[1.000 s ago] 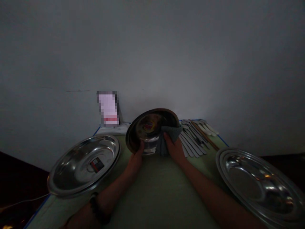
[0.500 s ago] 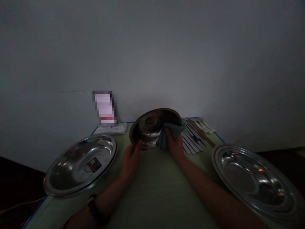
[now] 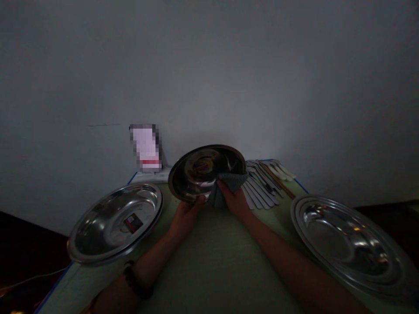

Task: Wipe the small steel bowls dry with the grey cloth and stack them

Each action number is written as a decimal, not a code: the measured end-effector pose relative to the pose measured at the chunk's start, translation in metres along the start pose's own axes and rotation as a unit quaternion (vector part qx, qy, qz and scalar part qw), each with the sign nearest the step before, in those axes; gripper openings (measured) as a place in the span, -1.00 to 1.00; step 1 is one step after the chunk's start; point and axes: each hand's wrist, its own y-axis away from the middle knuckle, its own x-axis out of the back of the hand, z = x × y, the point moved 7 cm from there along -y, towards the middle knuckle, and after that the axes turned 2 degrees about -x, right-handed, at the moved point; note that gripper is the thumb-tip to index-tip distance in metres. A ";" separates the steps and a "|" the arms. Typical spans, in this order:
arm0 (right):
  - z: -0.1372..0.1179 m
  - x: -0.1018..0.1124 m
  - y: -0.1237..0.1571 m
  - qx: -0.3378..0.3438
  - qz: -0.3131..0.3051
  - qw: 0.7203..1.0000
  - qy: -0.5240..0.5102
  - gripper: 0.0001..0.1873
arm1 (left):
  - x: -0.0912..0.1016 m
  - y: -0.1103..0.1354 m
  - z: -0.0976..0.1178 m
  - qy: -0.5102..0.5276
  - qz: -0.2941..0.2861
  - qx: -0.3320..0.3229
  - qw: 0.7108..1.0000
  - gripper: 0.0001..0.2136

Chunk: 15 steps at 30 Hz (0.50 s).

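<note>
A shiny metal basin (image 3: 186, 174) is held tilted above the table, its inside facing me and a coloured label (image 3: 203, 166) on its bottom. My left hand (image 3: 188, 213) grips its near rim, thumb over the edge and the other fingers hidden beneath. A grey cloth (image 3: 233, 181) is pinched in my right hand (image 3: 234, 198) and lies over the basin's near right rim. Whether the fingers of that hand also grip the metal, I cannot tell.
Metal basins (image 3: 98, 218) stand at the left, the top one with a dark label. More metal basins (image 3: 330, 244) are at the right. Flatware (image 3: 262, 192) and chopsticks (image 3: 276, 179) lie behind my right hand. A blurred-out upright screen (image 3: 146, 146) stands by the wall.
The basin has shifted a little left and shows more of its inside. My right hand and the cloth have moved left along the near rim; my left hand has turned inward.
</note>
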 end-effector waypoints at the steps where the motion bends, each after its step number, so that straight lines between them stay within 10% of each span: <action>1: 0.000 0.002 0.000 0.001 0.013 1.000 -0.005 -0.60 | 0.001 0.001 0.002 -0.001 0.019 0.000 1.000 -0.61; 6: 0.002 0.018 -0.002 -0.012 0.097 0.995 -0.023 -0.56 | 0.010 0.004 0.011 0.038 0.100 -0.016 0.994 -0.61; 15: -0.001 0.014 -0.001 0.000 0.068 0.998 -0.009 -0.57 | 0.010 0.006 0.011 -0.048 0.062 0.043 0.996 -0.70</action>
